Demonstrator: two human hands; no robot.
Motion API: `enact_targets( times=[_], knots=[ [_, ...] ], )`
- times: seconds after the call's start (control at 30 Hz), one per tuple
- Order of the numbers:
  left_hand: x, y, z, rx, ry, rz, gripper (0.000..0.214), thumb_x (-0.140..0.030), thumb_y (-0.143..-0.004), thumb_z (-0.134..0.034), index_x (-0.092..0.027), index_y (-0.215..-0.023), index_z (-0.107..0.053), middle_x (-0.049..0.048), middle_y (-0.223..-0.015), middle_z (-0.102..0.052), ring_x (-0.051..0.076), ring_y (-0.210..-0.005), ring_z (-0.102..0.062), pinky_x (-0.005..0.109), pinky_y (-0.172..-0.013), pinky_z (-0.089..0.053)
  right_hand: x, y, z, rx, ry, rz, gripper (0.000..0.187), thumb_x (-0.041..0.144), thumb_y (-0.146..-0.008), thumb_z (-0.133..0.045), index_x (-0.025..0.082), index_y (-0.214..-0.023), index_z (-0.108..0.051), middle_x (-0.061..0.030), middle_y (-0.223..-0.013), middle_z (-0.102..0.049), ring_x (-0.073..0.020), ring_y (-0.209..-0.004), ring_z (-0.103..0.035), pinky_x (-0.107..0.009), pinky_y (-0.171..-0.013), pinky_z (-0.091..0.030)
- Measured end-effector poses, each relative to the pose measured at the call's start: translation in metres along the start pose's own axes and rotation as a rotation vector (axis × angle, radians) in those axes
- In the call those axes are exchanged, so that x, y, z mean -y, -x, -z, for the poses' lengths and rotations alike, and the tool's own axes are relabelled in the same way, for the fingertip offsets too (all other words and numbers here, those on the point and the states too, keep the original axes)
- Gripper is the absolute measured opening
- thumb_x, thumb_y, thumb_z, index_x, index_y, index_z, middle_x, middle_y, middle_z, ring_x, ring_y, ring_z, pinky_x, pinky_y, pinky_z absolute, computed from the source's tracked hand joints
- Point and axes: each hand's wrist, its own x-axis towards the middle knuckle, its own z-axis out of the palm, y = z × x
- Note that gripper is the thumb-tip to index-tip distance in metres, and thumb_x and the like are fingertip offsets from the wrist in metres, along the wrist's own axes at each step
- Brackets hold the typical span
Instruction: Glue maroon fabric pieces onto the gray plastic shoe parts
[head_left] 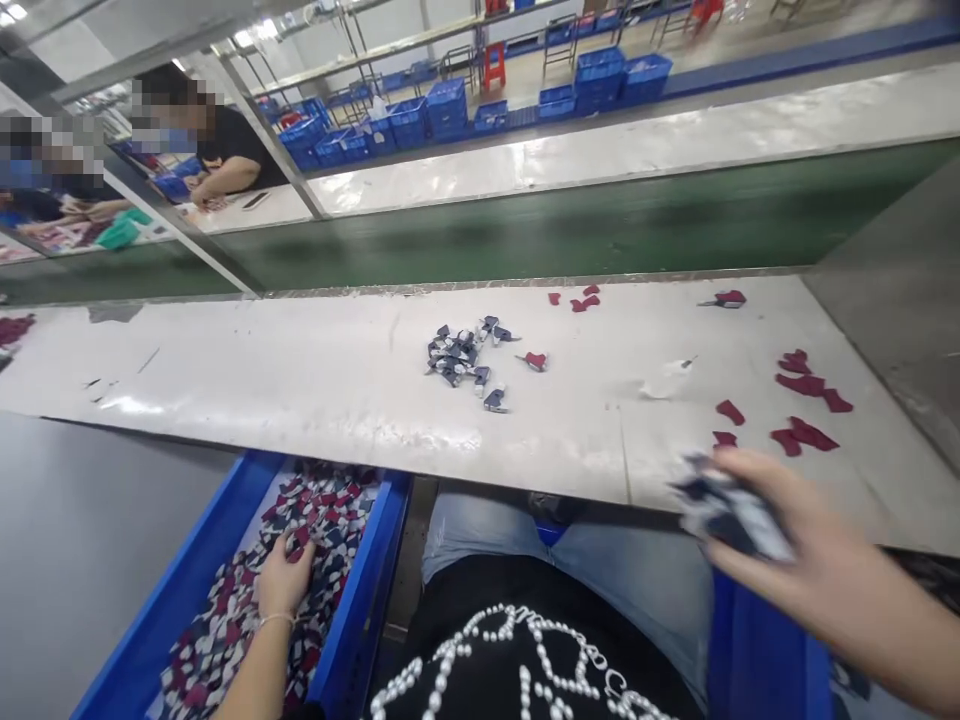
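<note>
holding right: the right hand (pixel 821 590) is narrowed around a bunched wad of navy and white fabric pieces (pixel 731 510), its fingers curled over them, just above the near edge of the pale work surface (pixel 247 385).
left hand: the left hand (pixel 285 578) is pressed down among the loose navy, white and red fabric scraps (pixel 330 520) filling a blue plastic crate (pixel 391 510); i cannot tell whether it grips any, and a thin bracelet (pixel 276 620) circles the wrist.
on the surface: a small cluster of navy and white pieces (pixel 457 355) lies near the middle, with one red scrap (pixel 535 360) just beside it; more red scraps (pixel 810 385) lie scattered to the right, close to the right hand.
near the body: a second blue crate (pixel 757 650) stands to the right, below the right hand, beside the person's jeans (pixel 637 560) and black top with pearl beads (pixel 517 665).
farther off: a green conveyor belt (pixel 600 215) runs beyond the surface; two co-workers (pixel 232 150) sit at the upper left, and stacked blue crates (pixel 600 80) stand behind.
</note>
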Motion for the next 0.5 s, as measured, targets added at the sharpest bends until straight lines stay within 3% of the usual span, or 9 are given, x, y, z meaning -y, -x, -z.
enact_targets(
  times=[0.07,0.13,0.2,0.27,0.33,0.4,0.47,0.5],
  knots=[
    [-0.003,-0.009,-0.004,0.031,-0.043,-0.039,0.059,-0.054,-0.091,-0.058,-0.019,-0.139,-0.054,0.0196,-0.131,-0.06,0.041,-0.131,-0.056,0.055,-0.107,-0.047,0.067,-0.06,-0.014,0.075,-0.032,0.203,0.067,0.047,-0.081,-0.067,0.036,-0.143,-0.044,-0.0117,-0.137,-0.054,-0.0328,-0.118,-0.061,-0.053,-0.104,-0.052],
    [-0.008,-0.016,-0.003,0.032,-0.063,-0.057,0.062,-0.06,-0.091,-0.051,-0.02,-0.138,-0.055,0.0218,-0.132,-0.058,0.045,-0.131,-0.055,0.058,-0.104,-0.047,0.125,-0.12,-0.033,0.116,-0.029,0.329,0.054,0.044,-0.093,-0.065,0.023,-0.141,-0.05,-0.012,-0.137,-0.056,-0.0267,-0.115,-0.061,-0.051,-0.1,-0.053],
    [-0.011,-0.019,0.001,0.012,-0.061,-0.076,0.061,-0.06,-0.091,-0.046,-0.02,-0.135,-0.058,0.0224,-0.133,-0.058,0.045,-0.128,-0.057,0.058,-0.102,-0.048,0.169,-0.169,-0.055,0.128,-0.003,0.378,0.041,0.041,-0.099,-0.061,0.021,-0.134,-0.057,-0.0108,-0.135,-0.058,-0.0246,-0.112,-0.062,-0.045,-0.094,-0.056],
    [-0.013,-0.017,0.009,-0.029,-0.046,-0.1,0.06,-0.06,-0.091,-0.045,-0.019,-0.131,-0.062,0.0244,-0.135,-0.055,0.045,-0.127,-0.058,0.059,-0.102,-0.049,0.196,-0.201,-0.075,0.129,0.035,0.385,0.042,0.039,-0.098,-0.063,0.018,-0.134,-0.057,-0.0108,-0.132,-0.06,-0.0238,-0.109,-0.064,-0.044,-0.09,-0.058],
    [-0.018,-0.01,0.02,-0.099,-0.029,-0.132,0.061,-0.059,-0.09,-0.047,-0.016,-0.128,-0.064,0.0272,-0.143,-0.048,0.049,-0.132,-0.053,0.062,-0.105,-0.045,0.206,-0.218,-0.086,0.115,0.074,0.384,0.042,0.038,-0.098,-0.064,0.018,-0.134,-0.057,-0.0109,-0.131,-0.061,-0.0239,-0.109,-0.065,-0.045,-0.09,-0.058],
    [-0.032,0.002,0.033,-0.197,-0.016,-0.183,0.06,-0.057,-0.091,-0.046,-0.015,-0.131,-0.061,0.025,-0.156,-0.035,0.049,-0.143,-0.041,0.062,-0.115,-0.036,0.2,-0.225,-0.085,0.086,0.107,0.385,0.043,0.039,-0.098,-0.064,0.019,-0.135,-0.057,-0.0115,-0.134,-0.059,-0.0247,-0.112,-0.064,-0.046,-0.092,-0.058],
    [-0.062,0.019,0.046,-0.293,0.028,-0.287,0.054,-0.052,-0.095,-0.043,-0.019,-0.136,-0.056,0.0171,-0.163,-0.029,0.041,-0.151,-0.03,0.056,-0.125,-0.024,0.18,-0.228,-0.075,0.04,0.136,0.376,0.044,0.04,-0.098,-0.062,0.02,-0.137,-0.056,-0.0122,-0.139,-0.057,-0.026,-0.117,-0.062,-0.049,-0.096,-0.056],
    [-0.082,0.029,0.051,-0.324,0.063,-0.366,0.05,-0.05,-0.096,-0.044,-0.021,-0.136,-0.055,0.0136,-0.161,-0.032,0.036,-0.152,-0.03,0.051,-0.127,-0.02,0.167,-0.229,-0.069,0.014,0.151,0.364,0.044,0.041,-0.098,-0.062,0.02,-0.137,-0.056,-0.0123,-0.141,-0.056,-0.0267,-0.12,-0.06,-0.05,-0.099,-0.054]
  ],
)
